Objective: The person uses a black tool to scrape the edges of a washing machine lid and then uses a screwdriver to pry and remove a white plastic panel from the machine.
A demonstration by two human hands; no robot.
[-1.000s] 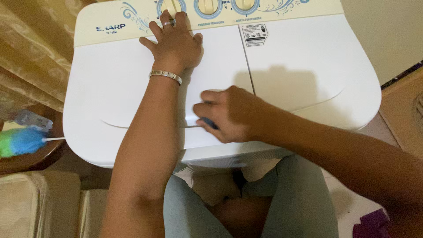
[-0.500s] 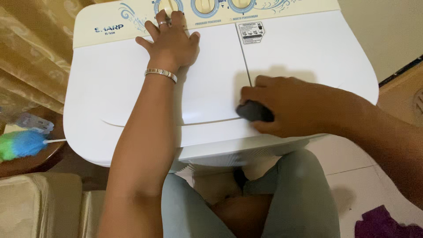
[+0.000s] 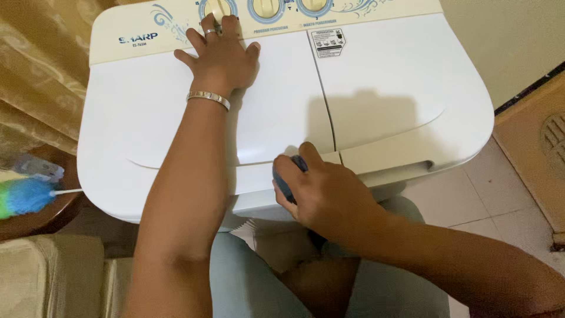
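Observation:
A white twin-tub washing machine (image 3: 388,76) fills the middle of the head view, with a cream control panel and round knobs along its far edge. My left hand (image 3: 220,56) lies flat on the left lid, fingers spread, touching the leftmost knob (image 3: 216,7); a ring and a silver bracelet are on it. My right hand (image 3: 321,191) is closed around a small dark blue cloth or sponge (image 3: 283,179), pressing it against the front edge of the machine near the seam between the two lids.
A blue and green duster (image 3: 26,196) lies on a dark round wooden table (image 3: 53,215) at the left, below a beige curtain (image 3: 35,65). A beige cushioned seat (image 3: 50,277) is at bottom left. Tiled floor (image 3: 494,182) and a brown mat (image 3: 535,147) lie to the right.
My right hand swept right along the machine's front, then came back left to the seam at the front edge. My left hand stayed flat on the left lid.

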